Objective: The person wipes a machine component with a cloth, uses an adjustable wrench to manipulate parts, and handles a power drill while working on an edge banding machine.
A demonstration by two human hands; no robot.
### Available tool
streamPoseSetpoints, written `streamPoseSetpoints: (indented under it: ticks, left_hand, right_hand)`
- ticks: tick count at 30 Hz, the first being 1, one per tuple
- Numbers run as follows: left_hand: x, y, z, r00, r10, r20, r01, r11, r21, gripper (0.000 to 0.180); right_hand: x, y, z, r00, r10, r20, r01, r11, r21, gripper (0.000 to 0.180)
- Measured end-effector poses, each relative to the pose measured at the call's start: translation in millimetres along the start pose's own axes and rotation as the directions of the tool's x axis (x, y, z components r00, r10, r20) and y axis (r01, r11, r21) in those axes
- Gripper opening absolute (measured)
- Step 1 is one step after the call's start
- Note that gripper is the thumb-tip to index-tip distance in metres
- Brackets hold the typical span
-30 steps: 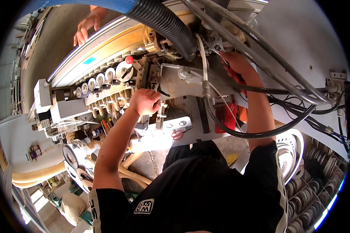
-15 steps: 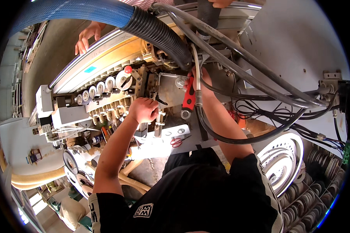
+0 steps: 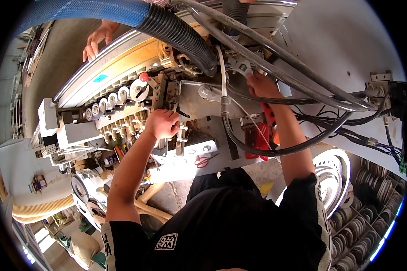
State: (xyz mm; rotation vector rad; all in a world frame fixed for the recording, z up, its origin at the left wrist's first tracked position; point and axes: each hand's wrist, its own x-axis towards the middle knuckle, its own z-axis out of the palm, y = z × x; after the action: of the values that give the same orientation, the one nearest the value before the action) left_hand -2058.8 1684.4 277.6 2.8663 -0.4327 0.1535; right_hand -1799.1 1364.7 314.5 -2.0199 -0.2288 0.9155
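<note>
Fingers curled, my left hand rests at a metal block on the machine, beside a small black lever. Whatever lies inside those fingers is hidden. Farther right, my right hand is closed round an adjustable wrench; its red handle shows below the wrist and its grey head points up and left past the fingers. Black hoses cross over and around my right forearm. Red-handled scissors lie on a white plate below the block.
A thick blue hose with a black ribbed end arches over the machine. Another person's hand rests at the far rail. A red case sits by my right forearm. Several discs fill racks at lower right.
My right hand has moved to the right with the wrench, whose red handle swung from left of the thin hose to under my wrist. My left hand stays at the block.
</note>
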Motion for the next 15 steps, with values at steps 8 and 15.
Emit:
streamPoseSetpoints:
  ticks: [8,15]
  left_hand:
    - [-3.8,-1.2,-1.7,1.000,0.001,-0.025,-0.001,1.000,0.030,0.011]
    - [-0.9,-0.7,2.4,0.999,0.012,-0.046,-0.012,1.000,0.011,0.011]
  right_hand:
    - [-1.4,-69.3,-42.7,0.997,0.001,0.081,-0.005,0.999,0.051,0.035]
    - [29.2,-66.9,-46.3,0.992,0.112,0.053,-0.120,0.974,0.193,0.040]
